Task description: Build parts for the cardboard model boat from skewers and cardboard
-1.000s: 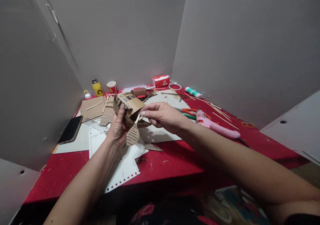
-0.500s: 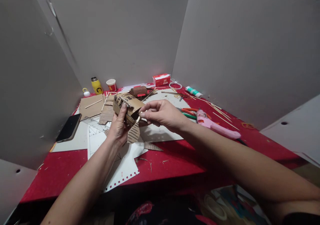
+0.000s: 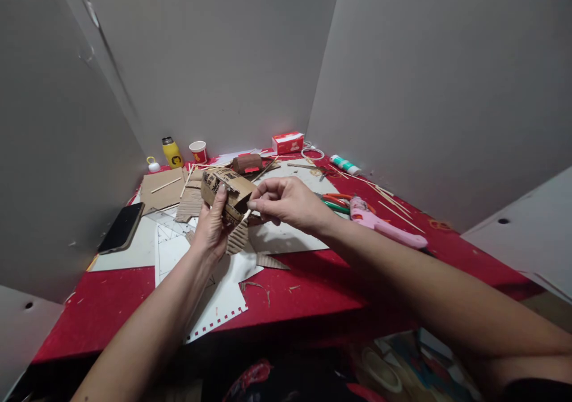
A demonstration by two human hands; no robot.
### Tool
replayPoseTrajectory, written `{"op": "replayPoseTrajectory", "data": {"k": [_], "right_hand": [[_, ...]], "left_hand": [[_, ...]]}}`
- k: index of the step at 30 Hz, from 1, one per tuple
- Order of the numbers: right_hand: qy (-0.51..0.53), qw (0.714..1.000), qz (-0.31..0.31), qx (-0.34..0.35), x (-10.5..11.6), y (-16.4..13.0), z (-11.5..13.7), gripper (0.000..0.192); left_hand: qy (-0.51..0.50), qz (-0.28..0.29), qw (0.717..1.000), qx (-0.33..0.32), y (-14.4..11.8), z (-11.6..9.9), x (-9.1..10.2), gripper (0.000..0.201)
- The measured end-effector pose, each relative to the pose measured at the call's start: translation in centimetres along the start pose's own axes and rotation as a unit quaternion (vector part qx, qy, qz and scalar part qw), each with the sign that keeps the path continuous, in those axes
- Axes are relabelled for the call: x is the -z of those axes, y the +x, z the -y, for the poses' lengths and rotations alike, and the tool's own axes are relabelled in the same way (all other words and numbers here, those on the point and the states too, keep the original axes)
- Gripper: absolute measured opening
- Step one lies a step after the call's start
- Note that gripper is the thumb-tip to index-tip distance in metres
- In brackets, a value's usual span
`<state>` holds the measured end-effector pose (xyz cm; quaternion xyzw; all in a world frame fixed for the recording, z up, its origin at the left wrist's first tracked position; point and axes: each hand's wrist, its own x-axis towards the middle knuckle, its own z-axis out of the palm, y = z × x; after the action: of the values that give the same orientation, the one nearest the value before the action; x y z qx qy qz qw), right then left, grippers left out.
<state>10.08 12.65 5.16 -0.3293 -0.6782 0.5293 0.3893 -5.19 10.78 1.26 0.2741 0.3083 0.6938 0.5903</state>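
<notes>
A cardboard model with a curved, printed top is held up over the table. My left hand is closed around its near left side, thumb on top. At the model's right opening, my right hand pinches a short pale wooden stick between thumb and fingers. A corrugated cardboard piece hangs below the stick; whether the two are joined I cannot tell. Below lie white paper sheets with drawn lines.
A pink glue gun and pliers with green and orange handles lie right of my hand. A phone rests at left. Behind stand a yellow bottle, a paper cup and a red tissue box. Thin sticks lie at right.
Both hands keep nearly the same hold on the model and the stick. The whole view has shifted very slightly.
</notes>
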Motion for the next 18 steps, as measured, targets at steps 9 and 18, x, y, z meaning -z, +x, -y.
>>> {"op": "replayPoseTrajectory", "data": {"k": [9,18], "right_hand": [[0.0,1.0,0.012,-0.004,0.11,0.39,-0.18,0.014],[-0.001,0.999,0.025,-0.021,0.24,0.7,0.03,0.017]], "left_hand": [[0.002,-0.012,1.0,-0.01,0.18,0.1,0.21,0.058],[-0.008,-0.02,1.0,-0.015,0.27,0.23,0.25,0.053]]}}
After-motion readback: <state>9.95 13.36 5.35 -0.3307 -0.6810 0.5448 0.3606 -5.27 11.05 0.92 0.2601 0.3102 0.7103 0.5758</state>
